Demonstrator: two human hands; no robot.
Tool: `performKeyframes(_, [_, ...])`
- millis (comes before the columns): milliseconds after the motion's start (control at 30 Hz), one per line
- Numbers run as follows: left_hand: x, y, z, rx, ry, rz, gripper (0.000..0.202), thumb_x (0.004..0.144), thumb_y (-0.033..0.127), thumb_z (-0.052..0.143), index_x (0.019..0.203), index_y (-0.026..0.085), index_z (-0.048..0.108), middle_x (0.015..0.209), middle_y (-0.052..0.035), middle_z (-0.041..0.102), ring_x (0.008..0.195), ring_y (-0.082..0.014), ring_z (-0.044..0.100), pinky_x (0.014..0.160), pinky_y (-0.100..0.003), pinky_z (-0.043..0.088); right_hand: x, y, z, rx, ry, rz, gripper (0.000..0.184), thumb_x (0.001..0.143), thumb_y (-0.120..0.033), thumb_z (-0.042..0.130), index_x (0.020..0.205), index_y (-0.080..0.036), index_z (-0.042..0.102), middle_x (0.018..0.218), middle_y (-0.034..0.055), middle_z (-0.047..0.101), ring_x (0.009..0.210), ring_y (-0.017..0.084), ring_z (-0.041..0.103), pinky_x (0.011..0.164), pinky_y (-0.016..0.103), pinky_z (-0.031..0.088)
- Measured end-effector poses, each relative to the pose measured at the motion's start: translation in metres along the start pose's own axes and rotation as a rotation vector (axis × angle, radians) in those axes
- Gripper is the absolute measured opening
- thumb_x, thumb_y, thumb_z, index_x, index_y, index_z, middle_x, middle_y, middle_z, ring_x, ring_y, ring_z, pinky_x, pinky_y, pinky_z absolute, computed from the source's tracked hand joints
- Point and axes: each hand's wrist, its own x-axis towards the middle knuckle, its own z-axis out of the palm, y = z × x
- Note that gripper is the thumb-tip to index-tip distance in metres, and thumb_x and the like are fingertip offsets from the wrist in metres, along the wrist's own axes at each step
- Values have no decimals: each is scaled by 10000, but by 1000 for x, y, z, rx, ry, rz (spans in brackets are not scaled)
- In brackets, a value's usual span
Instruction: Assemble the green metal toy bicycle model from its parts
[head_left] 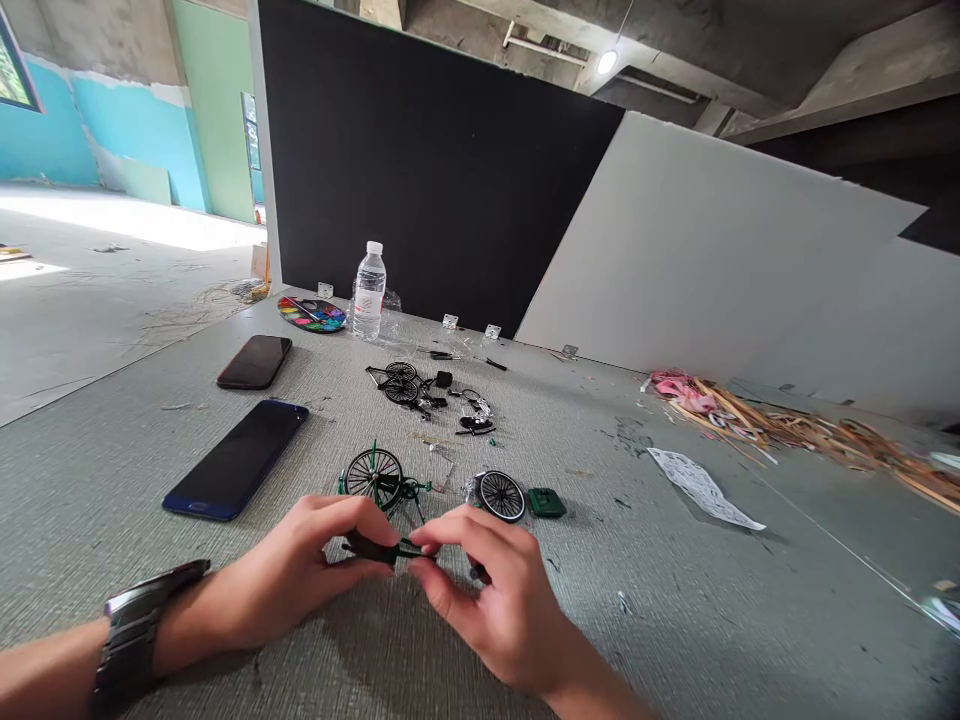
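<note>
My left hand (300,580) pinches a small black-and-green model bicycle part (379,549) just above the grey table (675,620). My right hand (487,590) pinches the other end of the same part, fingers curled. Right behind the hands lies a green miniature bicycle frame with one spoked wheel (379,478). A loose spoked wheel (501,495) and a small green piece (546,502) lie to its right. I wear a dark watch (135,630) on the left wrist.
Further back lie more black bicycle parts (420,388), a water bottle (369,290) and a paint palette (313,314). Two phones (238,457) (255,361) lie at the left. A printed sheet (701,487) and a pile of wood strips (787,425) are at the right. Black and white boards stand behind.
</note>
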Motion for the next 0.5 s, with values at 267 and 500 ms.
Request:
performKeyframes(267, [4,5,0,65,26,187,127,964,83,672,1001,205,669,949,-27,755,835,-169,710,762,-252,552,1,-3,3,96,-27,162,115,935,-181,684,1006,-268,712,867,-25,772,724,141,690,722,285,564])
performKeyframes(500, [2,8,-3,28,26,250,189,953,40,672,1027,212,695,988,-31,741,842,-154,713,772,-239,549,1,-4,3,73,-51,219,75,944,-260,672,999,-273,721,828,-24,746,549,118,544,528,271,464])
